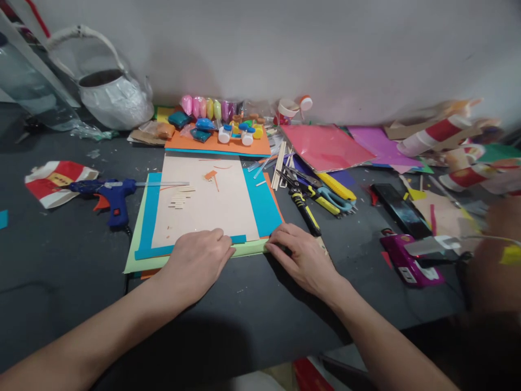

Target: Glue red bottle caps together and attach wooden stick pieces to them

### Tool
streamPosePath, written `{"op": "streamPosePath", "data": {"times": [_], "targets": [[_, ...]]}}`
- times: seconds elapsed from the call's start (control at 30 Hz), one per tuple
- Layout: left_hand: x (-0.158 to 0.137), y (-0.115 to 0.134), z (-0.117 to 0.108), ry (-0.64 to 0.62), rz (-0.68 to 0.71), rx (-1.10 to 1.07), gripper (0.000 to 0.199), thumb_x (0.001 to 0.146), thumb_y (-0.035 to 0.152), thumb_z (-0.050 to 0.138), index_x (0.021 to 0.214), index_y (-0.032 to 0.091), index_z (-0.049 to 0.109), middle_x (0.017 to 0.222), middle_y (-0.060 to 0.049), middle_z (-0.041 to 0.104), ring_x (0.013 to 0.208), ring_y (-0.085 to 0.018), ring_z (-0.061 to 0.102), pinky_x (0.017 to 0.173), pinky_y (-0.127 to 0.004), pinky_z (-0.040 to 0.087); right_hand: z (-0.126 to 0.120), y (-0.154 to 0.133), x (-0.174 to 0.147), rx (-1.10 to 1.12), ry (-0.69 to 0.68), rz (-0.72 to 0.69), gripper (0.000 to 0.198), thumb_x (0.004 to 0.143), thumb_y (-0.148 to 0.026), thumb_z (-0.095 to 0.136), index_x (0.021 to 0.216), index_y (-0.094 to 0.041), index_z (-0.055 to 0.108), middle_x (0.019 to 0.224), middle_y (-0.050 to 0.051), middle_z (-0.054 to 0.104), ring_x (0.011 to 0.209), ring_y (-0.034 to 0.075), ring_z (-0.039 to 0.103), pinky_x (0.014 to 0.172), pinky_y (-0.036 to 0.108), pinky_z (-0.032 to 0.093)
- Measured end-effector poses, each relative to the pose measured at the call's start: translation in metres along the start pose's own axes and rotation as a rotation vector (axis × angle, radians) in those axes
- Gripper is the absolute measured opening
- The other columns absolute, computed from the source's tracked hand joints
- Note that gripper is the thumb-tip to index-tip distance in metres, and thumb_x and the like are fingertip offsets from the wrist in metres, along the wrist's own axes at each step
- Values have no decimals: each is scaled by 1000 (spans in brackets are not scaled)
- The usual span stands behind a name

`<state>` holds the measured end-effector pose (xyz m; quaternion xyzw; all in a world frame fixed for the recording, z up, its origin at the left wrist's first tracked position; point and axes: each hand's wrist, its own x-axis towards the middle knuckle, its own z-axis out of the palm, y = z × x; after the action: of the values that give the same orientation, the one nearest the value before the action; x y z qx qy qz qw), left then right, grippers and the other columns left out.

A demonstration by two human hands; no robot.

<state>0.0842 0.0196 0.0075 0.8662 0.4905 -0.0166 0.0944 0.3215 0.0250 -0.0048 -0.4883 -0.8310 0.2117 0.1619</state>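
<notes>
Along the near edge of a paper stack, my left hand [202, 255] is closed with its fingertips on light green paper [250, 248]. My right hand [299, 255] pinches the same green edge farther right. A narrow green band shows between the two hands; whether it is folded over I cannot tell. On top of the green lie a blue sheet [150, 217] and a pale sheet [211, 214]. Several short wooden sticks [181, 196] and an orange paper scrap [210, 175] rest on the pale sheet. Both hands' fingertips are partly hidden.
Left of the stack lies a blue glue gun [116, 196], its cord running beneath. Pliers [303, 203] and wooden sticks [279, 164] lie to the right, beyond them a phone [401, 209] and a purple power strip [409, 260]. Packed clay [207, 107] stands behind. Another person's blurred arm [494, 260] shows right.
</notes>
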Motion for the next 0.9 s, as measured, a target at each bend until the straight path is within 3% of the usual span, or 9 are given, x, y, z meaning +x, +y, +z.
{"op": "streamPosePath", "data": {"times": [0.1, 0.2, 0.9], "targets": [[0, 1, -3, -70, 1, -19, 30, 101, 27, 41, 85, 18, 66, 84, -5, 69, 80, -26, 68, 62, -35, 43, 0, -1, 0, 43, 4, 12, 8, 95, -21, 58, 89, -19, 61, 88, 4, 65, 86, 20, 57, 79, 34, 42], [1, 1, -5, -118, 10, -33, 30, 101, 27, 40, 88, 19, 66, 88, -5, 69, 83, -26, 68, 63, -35, 42, -1, -1, 1, 67, -24, -12, 16, 97, -24, 55, 83, -20, 60, 83, 3, 64, 82, 19, 55, 77, 34, 40], [5, 7, -11, -210, -79, -53, 33, 101, 33, 39, 90, 19, 67, 89, -6, 68, 87, -26, 67, 65, -33, 39, 6, -1, 1, -130, 13, -45, 16, 97, -24, 56, 83, -18, 63, 84, 6, 65, 80, 20, 55, 73, 32, 40]]}}
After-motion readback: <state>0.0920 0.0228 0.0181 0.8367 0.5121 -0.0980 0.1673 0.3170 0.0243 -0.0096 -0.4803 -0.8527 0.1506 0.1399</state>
